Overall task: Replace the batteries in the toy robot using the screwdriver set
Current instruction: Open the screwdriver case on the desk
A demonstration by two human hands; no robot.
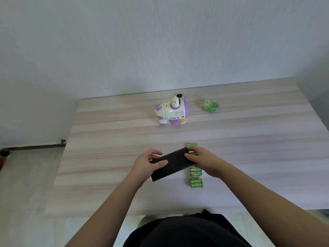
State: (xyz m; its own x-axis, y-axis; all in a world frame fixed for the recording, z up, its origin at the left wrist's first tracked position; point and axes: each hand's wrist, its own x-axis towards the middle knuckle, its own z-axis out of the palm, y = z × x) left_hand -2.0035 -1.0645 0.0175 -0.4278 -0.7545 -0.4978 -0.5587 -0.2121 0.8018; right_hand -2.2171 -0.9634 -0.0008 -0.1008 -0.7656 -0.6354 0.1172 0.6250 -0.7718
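1 black screwdriver case (170, 163), closed, tilted, held above table btwn both hands: left hand (147, 162) gripping near end, thumb on top; right hand (202, 160) curled over far end. 1 toy robot (171, 111), white/purple, lying on side, well apart toward wall. 1 green battery pack (195, 177) under right hand; count inside unclear. 1 crumpled green wrapper (210, 105) near robot. pale woodgrain table (106, 139), white wall (142, 41), light floor.
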